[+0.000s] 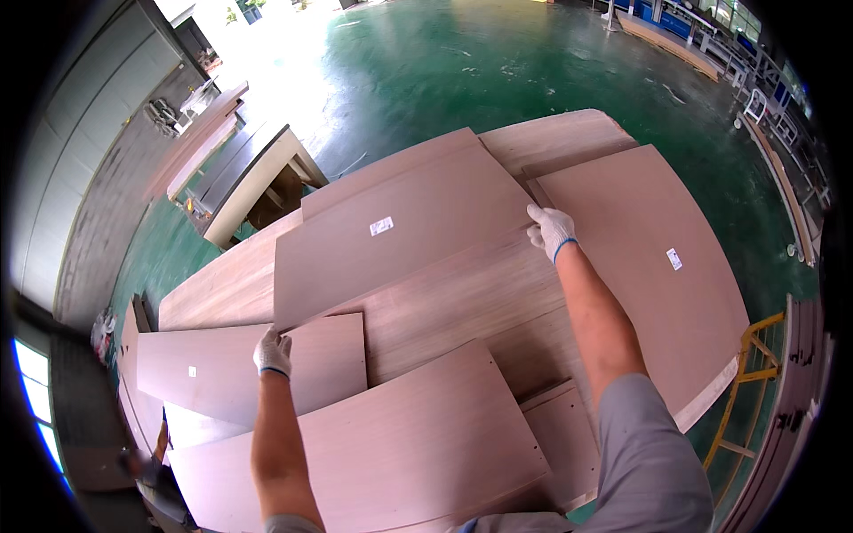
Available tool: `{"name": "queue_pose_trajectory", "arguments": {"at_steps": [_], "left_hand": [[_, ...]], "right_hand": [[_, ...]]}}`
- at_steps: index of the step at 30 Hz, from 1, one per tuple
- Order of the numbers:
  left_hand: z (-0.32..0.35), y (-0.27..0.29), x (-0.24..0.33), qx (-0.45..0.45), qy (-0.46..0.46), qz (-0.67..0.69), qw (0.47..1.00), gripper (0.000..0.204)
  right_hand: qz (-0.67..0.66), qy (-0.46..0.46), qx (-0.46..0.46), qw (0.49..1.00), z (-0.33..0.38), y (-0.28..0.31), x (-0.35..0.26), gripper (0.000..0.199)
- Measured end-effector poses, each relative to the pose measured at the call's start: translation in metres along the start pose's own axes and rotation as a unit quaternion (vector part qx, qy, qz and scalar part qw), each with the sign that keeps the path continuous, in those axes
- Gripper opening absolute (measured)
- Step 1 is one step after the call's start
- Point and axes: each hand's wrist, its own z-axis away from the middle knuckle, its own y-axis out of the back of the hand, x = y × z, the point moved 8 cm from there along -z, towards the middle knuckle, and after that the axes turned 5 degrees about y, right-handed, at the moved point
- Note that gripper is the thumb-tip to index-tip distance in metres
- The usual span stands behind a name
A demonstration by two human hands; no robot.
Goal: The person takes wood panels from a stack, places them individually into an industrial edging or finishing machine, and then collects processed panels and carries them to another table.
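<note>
A wide brown wood panel (400,209) with a small white label on its face hangs tilted between my two gloved hands, over a large table (444,302) topped with pale wood-grain boards. My left hand (273,351), in a white knitted glove, is closed on the panel's near left corner. At the panel's right end, my right hand (552,231) grips the edge, also in a white glove. Beneath the far edge of the held panel, another brown panel (382,178) shows in part.
Labelled panels lie on the right (644,266) and left (240,364) of the table; a larger panel (409,444) is nearest me. A workbench (258,182) stands at far left, a yellow metal frame (755,364) at right. Another person (158,480) is at lower left.
</note>
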Motion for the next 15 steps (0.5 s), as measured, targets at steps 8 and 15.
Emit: {"name": "queue_pose_trajectory", "arguments": {"at_steps": [8, 15], "left_hand": [[0.239, 0.009, -0.149, -0.047, -0.517, -0.597, 0.612, 0.067], [0.356, 0.046, -0.208, -0.142, -0.524, -0.628, 0.558, 0.080]], "right_hand": [[0.152, 0.206, -0.121, 0.959, 0.258, -0.018, 0.114, 0.030], [0.243, 0.214, 0.004, 0.946, 0.464, 0.038, 0.103, 0.024]]}}
